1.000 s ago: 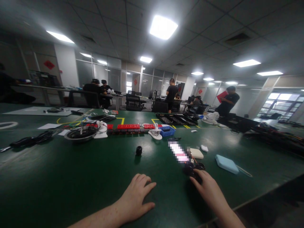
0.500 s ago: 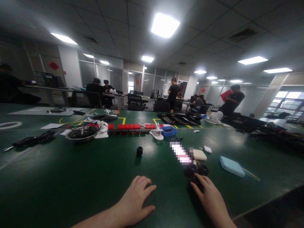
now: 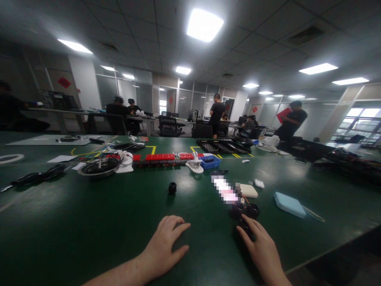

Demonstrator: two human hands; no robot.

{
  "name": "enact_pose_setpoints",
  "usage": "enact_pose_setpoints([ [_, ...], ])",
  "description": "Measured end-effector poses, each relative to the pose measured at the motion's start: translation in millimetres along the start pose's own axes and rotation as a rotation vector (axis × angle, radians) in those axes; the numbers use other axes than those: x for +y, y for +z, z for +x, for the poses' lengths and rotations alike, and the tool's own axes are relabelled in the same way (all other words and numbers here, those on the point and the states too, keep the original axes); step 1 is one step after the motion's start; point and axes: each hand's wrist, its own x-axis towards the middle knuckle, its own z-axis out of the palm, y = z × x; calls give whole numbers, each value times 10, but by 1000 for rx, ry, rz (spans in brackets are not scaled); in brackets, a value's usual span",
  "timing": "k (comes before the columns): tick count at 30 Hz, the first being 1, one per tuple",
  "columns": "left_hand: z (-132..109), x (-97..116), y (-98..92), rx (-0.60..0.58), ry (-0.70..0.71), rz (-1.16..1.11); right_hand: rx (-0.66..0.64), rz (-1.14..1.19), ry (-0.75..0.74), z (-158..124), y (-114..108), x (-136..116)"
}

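My left hand (image 3: 166, 246) hovers over or rests on the green table (image 3: 119, 226), thumb and fingers apart, holding nothing. Beyond its fingertips stands a small black cylindrical part (image 3: 172, 188). On the right, my right hand (image 3: 263, 244) has its thumb and fingers spread beside a group of black round parts. Its fingertips reach the near side of a black round part (image 3: 238, 210), and another black round part (image 3: 253, 210) sits just to the right. Something dark shows between the thumb and forefinger; whether it is a part or shadow is unclear.
Behind the black parts lie a lit, blurred-out phone-like screen (image 3: 224, 190) and a cream case (image 3: 249, 190). A light blue case (image 3: 289, 204) with a strap lies right. Farther back are a blue bin (image 3: 210, 162), red blocks (image 3: 160, 157) and a round dish of cables (image 3: 99, 167).
My left hand has shifted slightly left. The right hand stays beside the black parts. The whole view has moved a little as the head turned.
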Motion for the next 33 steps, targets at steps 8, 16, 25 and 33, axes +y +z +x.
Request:
enact_pose_setpoints([
  [8, 274, -270, -37, 175, -212, 104, 16, -6, 33, -11, 4, 7],
  [16, 1075, -815, -113, 248, -476, 194, 7, 29, 62, 3, -16, -10],
  [25, 1311, -1041, -50, 128, -493, 150, 4, 80, 138, 15, -60, -48],
  [33, 1149, -1020, -106, 124, -479, 190, -3, 120, 171, 44, -32, -9],
])
